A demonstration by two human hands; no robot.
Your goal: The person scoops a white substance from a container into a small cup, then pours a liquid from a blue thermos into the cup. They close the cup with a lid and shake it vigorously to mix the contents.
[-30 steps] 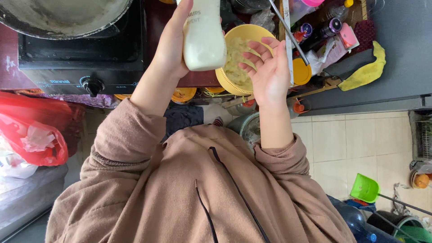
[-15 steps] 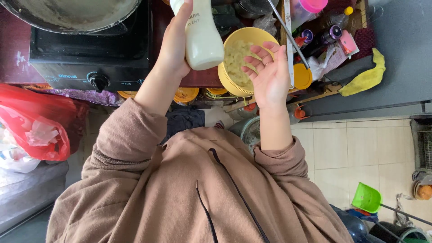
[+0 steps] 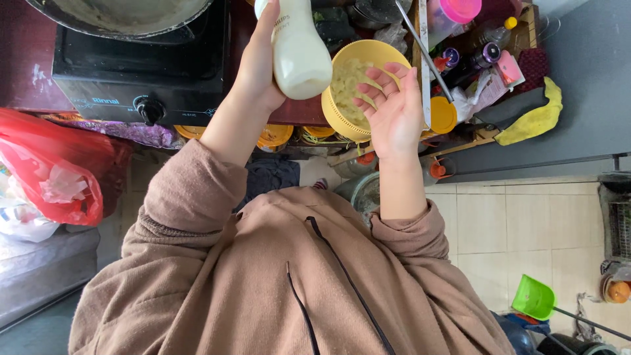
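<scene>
Brown hooded top point(image 3: 282, 283), sleeves pushed up, nearest the camera. Left hand point(image 3: 259, 72) clamped round a white squeeze bottle point(image 3: 300, 49); its long axis runs up the frame, broad base toward the wearer, neck past the top edge. Right hand point(image 3: 393, 108) open, fingers spread, over a yellow strainer bowl point(image 3: 342, 112) of pale pieces just beside the bottle. Beyond: black gas stove point(image 3: 141, 72) with wok point(image 3: 118, 16).
</scene>
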